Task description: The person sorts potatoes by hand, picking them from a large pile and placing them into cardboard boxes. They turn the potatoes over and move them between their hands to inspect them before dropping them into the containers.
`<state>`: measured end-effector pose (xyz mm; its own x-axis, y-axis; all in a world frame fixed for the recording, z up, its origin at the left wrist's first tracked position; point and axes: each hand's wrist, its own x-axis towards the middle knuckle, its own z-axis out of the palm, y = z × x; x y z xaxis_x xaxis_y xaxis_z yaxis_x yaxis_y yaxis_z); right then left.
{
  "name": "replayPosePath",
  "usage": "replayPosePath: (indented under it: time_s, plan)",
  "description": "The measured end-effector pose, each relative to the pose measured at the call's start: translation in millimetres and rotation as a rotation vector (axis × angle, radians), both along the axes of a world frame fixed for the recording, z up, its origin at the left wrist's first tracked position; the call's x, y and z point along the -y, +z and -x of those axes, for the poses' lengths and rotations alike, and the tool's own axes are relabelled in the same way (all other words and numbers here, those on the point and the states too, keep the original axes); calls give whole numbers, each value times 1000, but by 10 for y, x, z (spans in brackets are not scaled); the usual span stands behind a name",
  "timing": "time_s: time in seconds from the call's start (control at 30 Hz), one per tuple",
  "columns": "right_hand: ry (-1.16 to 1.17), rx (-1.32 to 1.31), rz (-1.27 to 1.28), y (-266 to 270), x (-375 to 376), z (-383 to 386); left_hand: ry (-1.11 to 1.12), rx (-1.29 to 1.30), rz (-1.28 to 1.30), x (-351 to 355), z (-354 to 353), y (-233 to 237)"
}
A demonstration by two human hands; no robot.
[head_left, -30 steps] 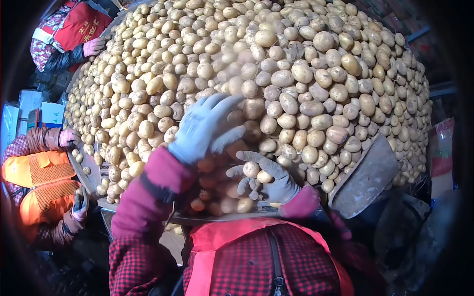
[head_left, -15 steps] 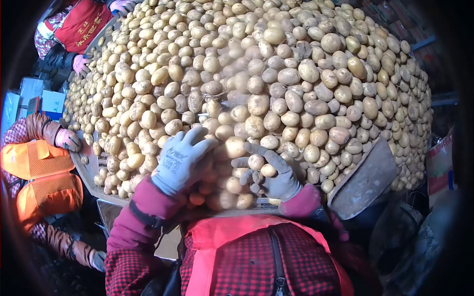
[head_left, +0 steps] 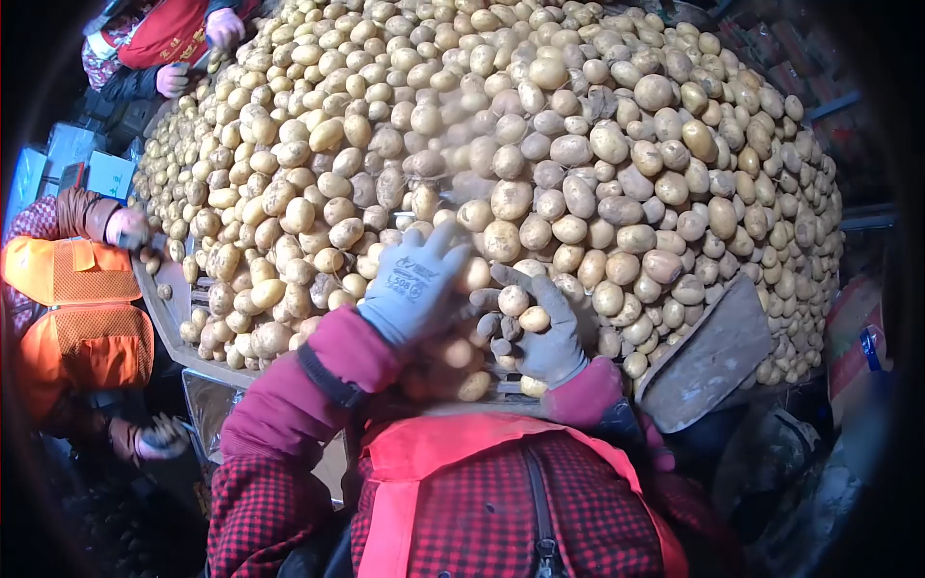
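Observation:
My left hand (head_left: 414, 284), in a grey glove, lies palm down over the near side of a large heap of potatoes (head_left: 328, 135). Its fingers are stretched out and slightly apart, next to a pale potato (head_left: 475, 275); what lies under the palm is hidden. Close by on the right, my right hand (head_left: 549, 332), in a dirtier grey glove, is turned palm up. Its fingers curl around a few small potatoes (head_left: 514, 301). Below and between the hands, more potatoes (head_left: 458, 353) sit by the near edge, some blurred.
A flat, dirty grey board (head_left: 708, 352) leans on the heap at right. A co-worker in an orange vest (head_left: 77, 275) stands at left, one gloved hand (head_left: 128, 228) at the heap's edge. Another person in a red apron (head_left: 166, 34) is at far left. Boxes (head_left: 111, 173) stand behind.
My left hand has moved right, closer to my right hand. My right hand has shifted little and still holds small potatoes. Both co-workers' hands have moved.

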<state>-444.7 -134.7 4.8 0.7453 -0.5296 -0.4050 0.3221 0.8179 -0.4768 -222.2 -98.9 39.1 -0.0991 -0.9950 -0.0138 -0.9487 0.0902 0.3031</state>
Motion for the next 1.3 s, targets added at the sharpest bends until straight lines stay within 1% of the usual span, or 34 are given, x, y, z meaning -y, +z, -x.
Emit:
replayPosePath:
  time_s: [0.07, 0.1, 0.17, 0.2, 0.3, 0.33, 0.37, 0.43, 0.47, 0.5, 0.57, 0.6, 0.67, 0.73, 0.8, 0.9, 0.93, 1.0, 1.03, 1.07, 1.1, 1.17, 1.2, 1.3]
  plan:
    - [-7, 2, 34, -8, -12, 5, 23, 52, -26, 45, 49, -162]
    - [-11, 3, 51, -11, -19, 7, 19, 17, 25, 29, 42, -236]
    - [-40, -122, 67, 6, -10, -24, 12, -49, 134, -5, -30, -334]
    - [-57, -162, 73, 28, -11, -42, 39, -168, 107, -33, -32, -163]
    - [-102, -236, 21, 153, -17, -93, 112, -510, 189, -235, -103, -82]
    - [-120, -257, -8, 224, -27, -129, 152, -813, 94, -321, -166, -45]
    - [-138, -277, -36, 297, -40, -164, 302, -1262, -41, -452, -177, 2]
    - [-131, -222, 140, 294, -67, -154, 324, -1652, -43, -661, -199, 28]
    - [-132, -185, 72, 272, -56, -146, 333, -1850, -32, -743, -196, 38]
    - [-102, -209, 230, 171, -81, -86, 462, -1968, 0, -791, -177, 70]
    - [-120, -172, 43, 171, -63, -82, 611, -2054, 52, -909, -201, 40]
    - [-147, -133, -53, 180, -56, -93, 585, -2113, 60, -942, -214, 43]
    - [-162, -198, -77, 210, -64, -129, 524, -2229, 71, -989, -231, 46]
    - [-127, -163, -100, 133, -50, -90, 744, -2131, 213, -1049, -214, -59]
    - [-70, -82, -119, -7, -24, -42, 500, -2280, 104, -1139, -301, -79]
    - [-69, -168, -96, -9, -40, -53, 901, -2261, 311, -1202, -180, -8]
    - [-118, -209, -100, 75, -71, -97, 626, -2296, 216, -1308, -239, -58]
    - [-104, -201, -117, 91, -75, -96, 760, -2010, 353, -1385, -163, -25]
    - [-93, -195, -125, 79, -76, -86, 719, -2214, 336, -1448, -204, -55]
    - [-70, -193, -61, -3, -76, -43, 685, -2415, 311, -1511, -244, -85]
    - [-23, -82, -79, -61, -49, -32, 666, -2410, 357, -1571, -262, -111]
    - [-26, -95, -53, -126, -50, 23, 617, -2397, 439, -1663, -271, -131]
    - [-51, -97, -84, -12, -65, -30, 627, -2509, 537, -1667, -212, -104]
    - [-36, -81, -246, 59, -60, -46, 345, -2599, 540, -1784, -210, -86]
